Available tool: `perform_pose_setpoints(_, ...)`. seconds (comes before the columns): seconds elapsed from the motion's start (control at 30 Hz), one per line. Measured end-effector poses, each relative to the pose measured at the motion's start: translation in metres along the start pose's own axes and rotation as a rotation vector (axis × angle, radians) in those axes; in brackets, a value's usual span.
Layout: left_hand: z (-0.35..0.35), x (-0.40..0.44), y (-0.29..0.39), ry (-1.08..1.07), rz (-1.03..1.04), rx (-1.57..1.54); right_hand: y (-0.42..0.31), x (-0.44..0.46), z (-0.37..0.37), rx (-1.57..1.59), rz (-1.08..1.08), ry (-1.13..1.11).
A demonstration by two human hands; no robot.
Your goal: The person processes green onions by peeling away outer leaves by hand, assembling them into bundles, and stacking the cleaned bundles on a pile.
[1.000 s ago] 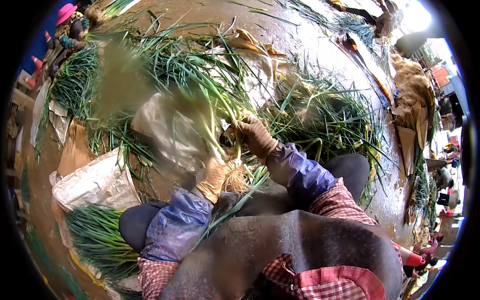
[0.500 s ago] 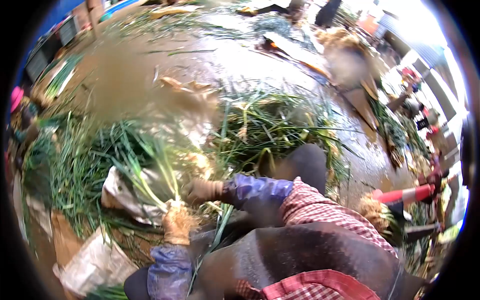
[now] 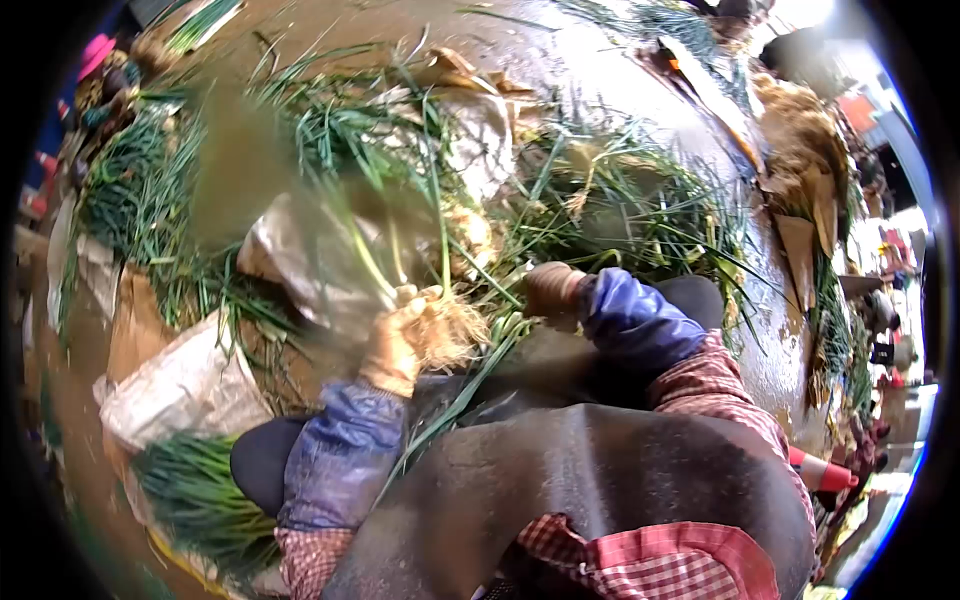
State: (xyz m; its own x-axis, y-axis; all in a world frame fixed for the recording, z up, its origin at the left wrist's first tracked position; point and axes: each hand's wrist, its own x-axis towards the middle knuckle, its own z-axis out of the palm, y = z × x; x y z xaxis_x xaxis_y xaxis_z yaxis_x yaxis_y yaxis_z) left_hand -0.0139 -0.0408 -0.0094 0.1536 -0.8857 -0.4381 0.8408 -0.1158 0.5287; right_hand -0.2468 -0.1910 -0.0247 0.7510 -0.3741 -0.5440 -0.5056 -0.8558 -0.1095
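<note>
My left hand, in a tan glove, is closed around a few green onions near their base. Their pale roots stick out to the right of the glove, and the green tops point up and away. My right hand, in a darker brown glove, is curled just to the right of the roots, apart from them. Green leaves lie beside its fingers; what those fingers hold, if anything, is hidden. Beyond it spreads a heap of loose green leaves.
A white sack lies beyond my left hand, another pale sack to its left. A bundle of green tops is by my left knee. Across the wet floor are more onion piles. A person in a pink hat sits far left.
The view has swung right and down, bringing the bundle by my left knee into sight. My right hand has moved away from the onions, which my left hand still grips.
</note>
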Motion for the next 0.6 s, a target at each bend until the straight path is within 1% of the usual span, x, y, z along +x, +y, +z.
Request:
perform_pose_setpoints(0.03, -0.004, 0.003, -0.003, 0.108, -0.039, 0.016, -0.003, 0.002, -0.004, 0.338, -0.112, 0.25)
perform_pose_setpoints(0.07, -0.009, 0.006, -0.005, 0.088, -0.077, -0.057, -0.008, 0.02, 0.006, 0.952, -0.165, 0.345)
perform_pose_setpoints(0.1, -0.01, 0.007, -0.006, 0.062, -0.114, -0.128, -0.018, 0.029, -0.009, 1.24, -0.042, 0.106)
perform_pose_setpoints(0.13, -0.003, 0.004, -0.002, 0.039, -0.129, -0.162, -0.03, 0.031, -0.016, 1.402, 0.043, 0.035)
perform_pose_setpoints(0.17, -0.005, 0.008, -0.004, 0.005, -0.071, -0.207, -0.042, 0.034, -0.02, 1.563, 0.13, -0.035)
perform_pose_setpoints(0.2, -0.003, 0.007, -0.003, -0.003, -0.07, -0.246, -0.045, 0.054, 0.003, 1.637, 0.191, -0.046)
perform_pose_setpoints(0.23, -0.002, 0.005, -0.001, -0.012, -0.07, -0.286, -0.069, 0.031, -0.024, 1.683, 0.146, 0.036)
perform_pose_setpoints(0.27, -0.003, 0.004, 0.001, -0.006, -0.071, -0.282, -0.076, 0.033, -0.006, 1.689, 0.144, 0.033)
perform_pose_setpoints(0.3, -0.004, 0.003, 0.002, -0.065, -0.06, -0.292, -0.081, 0.04, 0.018, 1.662, -0.133, 0.183)
perform_pose_setpoints(0.33, -0.006, 0.002, 0.001, -0.125, -0.049, -0.305, -0.083, 0.044, 0.025, 1.637, -0.268, 0.255)
perform_pose_setpoints(0.37, -0.006, 0.002, 0.0, -0.121, -0.051, -0.308, -0.084, 0.047, 0.032, 1.612, -0.402, 0.327)
perform_pose_setpoints(0.4, -0.006, 0.002, -0.001, -0.075, -0.068, -0.291, -0.085, 0.056, 0.027, 2.088, -0.403, 0.025)
perform_pose_setpoints(0.43, -0.007, 0.001, -0.001, -0.032, -0.084, -0.27, -0.086, 0.058, 0.015, 2.534, -0.382, -0.332)
perform_pose_setpoints(0.47, -0.012, 0.005, -0.005, -0.132, -0.076, -0.312, -0.085, 0.054, 0.005, 2.532, -0.247, -0.283)
perform_pose_setpoints(0.5, -0.008, 0.003, -0.002, -0.136, -0.074, -0.31, -0.087, 0.045, -0.012, 2.489, -0.145, -0.209)
perform_pose_setpoints(0.53, -0.003, 0.0, 0.001, -0.024, -0.084, -0.24, -0.087, 0.048, -0.013, 2.124, -0.29, 0.106)
perform_pose_setpoints(0.57, 0.001, -0.003, 0.004, 0.09, -0.094, -0.172, -0.084, 0.052, -0.009, 1.924, -0.361, 0.239)
perform_pose_setpoints(0.6, 0.016, -0.01, 0.005, 0.156, 0.065, -0.039, -0.082, 0.057, -0.005, 1.725, -0.404, 0.379)
